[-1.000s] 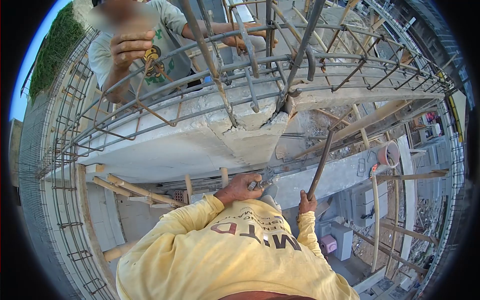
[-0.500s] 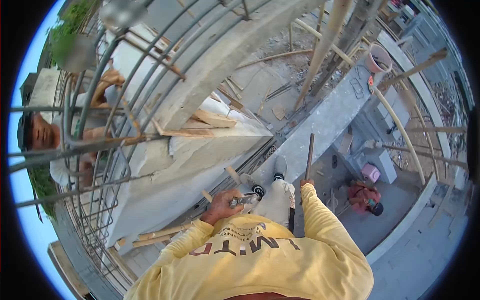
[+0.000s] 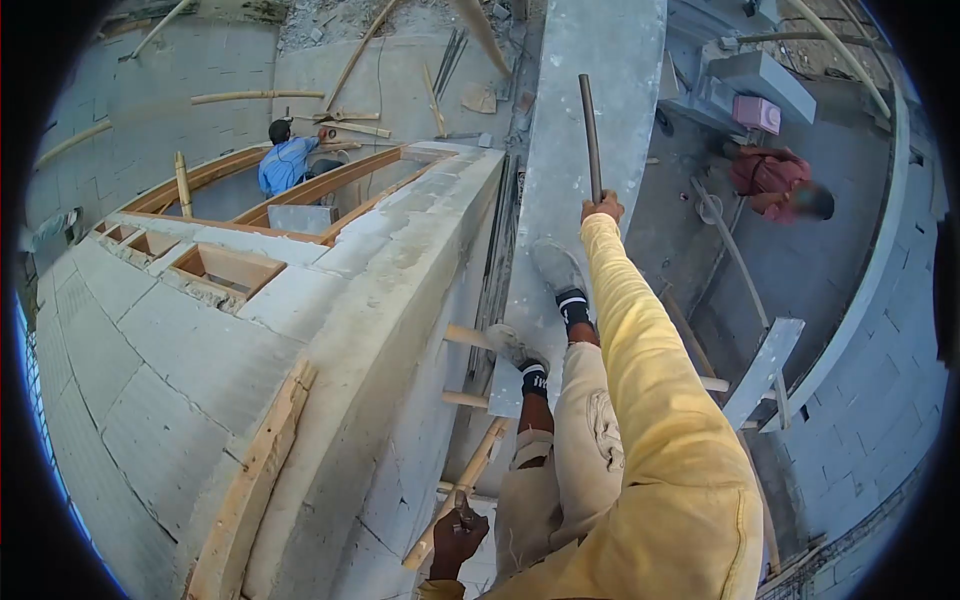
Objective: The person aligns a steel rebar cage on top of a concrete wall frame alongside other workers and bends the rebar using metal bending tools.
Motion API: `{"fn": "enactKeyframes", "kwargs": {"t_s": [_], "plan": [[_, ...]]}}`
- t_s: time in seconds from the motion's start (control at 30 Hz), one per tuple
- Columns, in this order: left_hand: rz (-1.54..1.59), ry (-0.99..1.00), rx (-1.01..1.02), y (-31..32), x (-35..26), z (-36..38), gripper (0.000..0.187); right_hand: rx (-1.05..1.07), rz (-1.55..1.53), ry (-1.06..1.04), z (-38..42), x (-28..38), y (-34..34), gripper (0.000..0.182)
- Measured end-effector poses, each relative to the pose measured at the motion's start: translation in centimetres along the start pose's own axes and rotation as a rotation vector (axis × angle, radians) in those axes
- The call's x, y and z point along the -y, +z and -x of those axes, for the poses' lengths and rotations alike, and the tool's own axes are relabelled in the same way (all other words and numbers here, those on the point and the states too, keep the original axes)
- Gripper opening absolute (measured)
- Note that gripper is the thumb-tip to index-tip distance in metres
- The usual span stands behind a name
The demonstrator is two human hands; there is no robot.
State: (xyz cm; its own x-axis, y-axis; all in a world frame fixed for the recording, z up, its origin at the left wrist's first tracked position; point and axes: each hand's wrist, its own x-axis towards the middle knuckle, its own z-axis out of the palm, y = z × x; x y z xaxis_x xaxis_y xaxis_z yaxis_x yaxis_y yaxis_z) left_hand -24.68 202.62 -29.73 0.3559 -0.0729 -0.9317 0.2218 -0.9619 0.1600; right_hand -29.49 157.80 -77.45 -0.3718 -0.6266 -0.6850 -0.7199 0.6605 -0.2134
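Observation:
My right hand point(image 3: 603, 207) is closed round the lower end of a dark metal rod point(image 3: 590, 130), which points forward over a grey plank walkway point(image 3: 560, 180). The yellow-sleeved right arm reaches out straight. Low in the view, my left hand point(image 3: 459, 530) is in shadow beside a wooden pole point(image 3: 470, 485), its fingers curled; I cannot make out what it holds. My shoes point(image 3: 558, 267) are at the walkway's left edge.
A concrete ledge point(image 3: 390, 310) and block wall point(image 3: 130, 400) with a timber beam point(image 3: 255, 480) run along the left. A person in blue point(image 3: 288, 160) works by wooden frames point(image 3: 310, 190). Below right, a person in red point(image 3: 770, 180) is near a pink container point(image 3: 756, 114).
The view has swung leftward and down, and the rebar cage has left it. My right arm has stretched forward with the rod. My left hand has dropped lower; the shiny clear object no longer shows.

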Motion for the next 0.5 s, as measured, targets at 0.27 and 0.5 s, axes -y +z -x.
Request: {"fn": "enactKeyframes", "kwargs": {"t_s": [0.27,0.5], "plan": [[0.018,-0.158,0.072,2.1,-1.2,-4.0,0.011,0.019,0.224,-0.043,-6.6,0.3,7.5,0.037],[-0.013,-0.142,0.096,2.5,-4.6,-5.2,0.012,0.250,0.343,-0.086,-9.5,-1.1,7.9,0.048]]}}
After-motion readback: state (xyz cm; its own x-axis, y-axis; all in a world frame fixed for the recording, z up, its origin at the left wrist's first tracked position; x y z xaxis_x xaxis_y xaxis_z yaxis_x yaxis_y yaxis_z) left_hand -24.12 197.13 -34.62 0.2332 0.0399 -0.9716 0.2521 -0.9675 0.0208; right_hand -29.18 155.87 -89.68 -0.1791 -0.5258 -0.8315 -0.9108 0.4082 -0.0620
